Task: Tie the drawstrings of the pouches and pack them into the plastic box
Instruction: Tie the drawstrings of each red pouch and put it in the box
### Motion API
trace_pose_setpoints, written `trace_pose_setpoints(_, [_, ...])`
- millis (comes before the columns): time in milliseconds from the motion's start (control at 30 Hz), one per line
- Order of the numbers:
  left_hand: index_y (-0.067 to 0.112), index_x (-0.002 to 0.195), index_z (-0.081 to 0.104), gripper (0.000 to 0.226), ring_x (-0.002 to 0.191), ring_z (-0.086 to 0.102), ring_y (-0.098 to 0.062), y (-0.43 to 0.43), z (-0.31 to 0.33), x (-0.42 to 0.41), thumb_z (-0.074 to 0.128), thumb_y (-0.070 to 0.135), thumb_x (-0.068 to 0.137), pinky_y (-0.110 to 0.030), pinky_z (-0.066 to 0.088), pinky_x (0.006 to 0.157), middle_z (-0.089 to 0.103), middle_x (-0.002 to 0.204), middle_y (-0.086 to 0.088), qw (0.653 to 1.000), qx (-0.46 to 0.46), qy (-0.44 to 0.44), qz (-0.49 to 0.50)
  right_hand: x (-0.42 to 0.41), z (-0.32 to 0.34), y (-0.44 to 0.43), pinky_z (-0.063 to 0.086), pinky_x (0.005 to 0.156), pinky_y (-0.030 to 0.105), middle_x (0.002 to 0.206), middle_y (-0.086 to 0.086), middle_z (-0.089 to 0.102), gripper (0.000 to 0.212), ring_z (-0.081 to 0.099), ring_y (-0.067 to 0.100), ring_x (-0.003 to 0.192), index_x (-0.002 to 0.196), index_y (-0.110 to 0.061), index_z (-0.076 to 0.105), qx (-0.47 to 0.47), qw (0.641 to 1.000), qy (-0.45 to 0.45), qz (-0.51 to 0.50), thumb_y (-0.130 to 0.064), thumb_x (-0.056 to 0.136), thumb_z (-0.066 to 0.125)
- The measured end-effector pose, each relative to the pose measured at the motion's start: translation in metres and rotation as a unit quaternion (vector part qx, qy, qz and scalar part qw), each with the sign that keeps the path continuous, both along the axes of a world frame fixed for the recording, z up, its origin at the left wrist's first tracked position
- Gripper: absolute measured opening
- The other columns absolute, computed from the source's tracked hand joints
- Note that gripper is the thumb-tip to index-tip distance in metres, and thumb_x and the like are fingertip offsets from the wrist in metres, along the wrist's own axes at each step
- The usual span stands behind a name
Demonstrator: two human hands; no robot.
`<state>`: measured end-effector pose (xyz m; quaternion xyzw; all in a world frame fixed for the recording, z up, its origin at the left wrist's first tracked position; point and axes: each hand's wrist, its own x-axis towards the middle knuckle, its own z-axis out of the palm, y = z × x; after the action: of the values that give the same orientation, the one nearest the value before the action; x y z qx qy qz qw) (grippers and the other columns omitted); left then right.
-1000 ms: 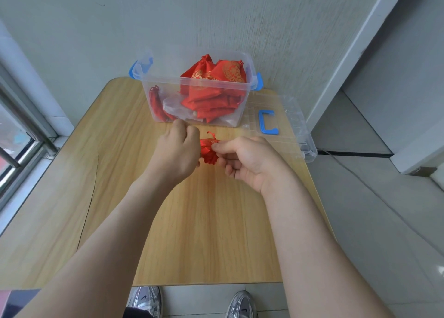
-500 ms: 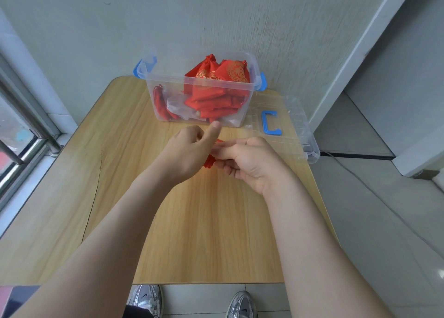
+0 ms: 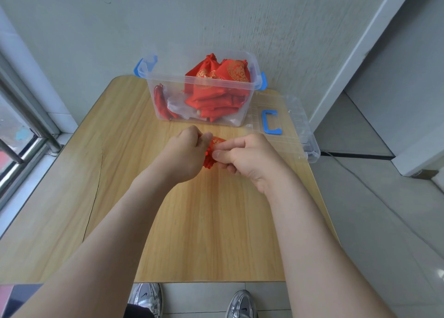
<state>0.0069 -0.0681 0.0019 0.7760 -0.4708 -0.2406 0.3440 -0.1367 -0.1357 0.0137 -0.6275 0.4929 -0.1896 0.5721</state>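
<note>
Fingers of my right hand curl in and pinch one side of a small red pouch, thumb set below the index finger, while my left hand is bunched into a loose fist gripping the pouch's other side. From here I see the pouch only in part: bright red, shiny cloth with a gold printed pattern on its upper face and a gathered, ruffled edge hanging down between the two hands. I cannot make out its drawstring. I hold it in front of the plastic box, near the box's front wall, over the wooden table. The box is clear with blue latches at both ends and stands open. Inside it more red pouches of the same gold-printed cloth are piled toward its right half, the topmost rising above the rim. Just right of the box its clear lid lies flat, blue handle facing up.
</note>
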Motion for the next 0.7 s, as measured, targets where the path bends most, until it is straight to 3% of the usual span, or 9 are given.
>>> trace_pose_setpoints(100, [0.011,0.103,0.057,0.032,0.075,0.054,-0.013,-0.002,-0.002,0.002,0.045,0.04,0.112,-0.028,0.035,0.058,0.06,0.088,0.001,1.0,0.008,-0.021,0.0,-0.001,-0.001,0.001,0.058,0.079,0.034,0.072,0.004,0.078,0.013,0.068,0.01,0.069,0.081,-0.022,0.081,-0.064,0.996,0.056,0.021,-0.013,0.09,0.081])
trace_pose_setpoints(200, [0.008,0.109,0.059,0.033,0.082,0.057,-0.023,-0.001,-0.003,0.004,0.046,0.038,0.112,-0.033,0.038,0.063,0.06,0.089,-0.002,0.999,0.013,-0.051,0.008,-0.003,-0.006,0.0,0.062,0.09,0.04,0.069,0.0,0.078,0.01,0.074,0.013,0.08,0.08,-0.023,0.081,-0.093,0.991,0.094,0.035,-0.022,0.089,0.085])
trace_pose_setpoints(333, [0.007,0.116,0.059,0.028,0.094,0.055,-0.028,0.0,-0.005,0.012,0.048,0.032,0.112,-0.035,0.039,0.076,0.058,0.098,-0.004,0.997,0.009,-0.058,0.044,-0.008,-0.011,-0.004,0.061,0.09,0.04,0.07,-0.001,0.078,0.01,0.076,0.015,0.086,0.08,-0.024,0.081,-0.101,0.988,0.113,0.041,-0.025,0.09,0.084])
trace_pose_setpoints(433, [0.01,0.118,0.058,0.02,0.096,0.055,-0.026,0.001,-0.01,0.015,0.049,0.026,0.11,-0.035,0.041,0.077,0.057,0.104,-0.002,0.996,0.021,-0.069,0.049,-0.008,-0.009,-0.003,0.056,0.078,0.03,0.086,0.0,0.079,0.007,0.072,0.014,0.094,0.079,-0.024,0.083,-0.114,0.979,0.159,0.054,-0.026,0.086,0.082])
trace_pose_setpoints(567, [0.011,0.117,0.057,0.016,0.095,0.055,-0.027,0.001,-0.014,0.012,0.05,0.021,0.107,-0.038,0.045,0.077,0.057,0.106,-0.003,0.994,0.029,-0.093,0.051,-0.001,-0.008,0.001,0.064,0.081,0.037,0.092,-0.004,0.077,0.011,0.071,0.02,0.093,0.077,-0.02,0.083,-0.194,0.951,0.237,0.054,-0.023,0.076,0.072])
trace_pose_setpoints(633, [0.01,0.116,0.057,0.015,0.095,0.056,-0.029,0.0,-0.014,0.01,0.049,0.018,0.106,-0.041,0.048,0.077,0.058,0.104,-0.003,0.994,0.015,-0.093,0.061,0.001,-0.005,0.006,0.06,0.09,0.038,0.101,-0.003,0.075,0.018,0.067,0.024,0.105,0.076,-0.02,0.081,-0.256,0.93,0.257,0.061,-0.027,0.071,0.065])
trace_pose_setpoints(700, [0.008,0.117,0.057,0.016,0.094,0.059,-0.031,-0.001,-0.011,0.008,0.047,0.015,0.105,-0.045,0.053,0.079,0.057,0.098,-0.002,0.994,0.001,-0.077,0.08,0.002,-0.005,0.008,0.042,0.11,0.033,0.13,-0.001,0.068,0.012,0.054,0.022,0.131,0.08,-0.021,0.079,-0.295,0.918,0.241,0.108,-0.028,0.081,0.069])
